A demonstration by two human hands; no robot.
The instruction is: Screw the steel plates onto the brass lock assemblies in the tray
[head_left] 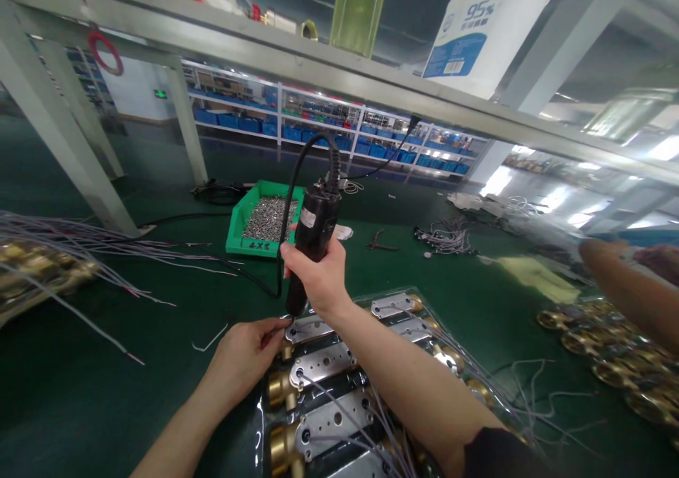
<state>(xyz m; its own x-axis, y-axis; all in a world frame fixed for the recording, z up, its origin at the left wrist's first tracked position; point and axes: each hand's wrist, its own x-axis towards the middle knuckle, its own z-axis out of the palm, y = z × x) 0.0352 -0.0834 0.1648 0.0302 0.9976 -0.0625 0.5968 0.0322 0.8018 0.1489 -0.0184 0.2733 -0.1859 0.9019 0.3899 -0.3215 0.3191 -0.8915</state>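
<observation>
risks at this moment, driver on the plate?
1. Left hand fingertips sit right beside the tip of the driver on the plate; a slip could nick them.
2. Loose wires cross the plates and could snag.
3. The driver's cable loops near the screw bin and could drag it.

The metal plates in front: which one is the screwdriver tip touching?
The farthest plate in the near column; the screwdriver stands on its left end, the others lie untouched.

Black driver (312, 241) standing near-upright (cord trailing), tip pressing on silver plate (308, 328) lying flat over brass fitting (279, 387).
</observation>
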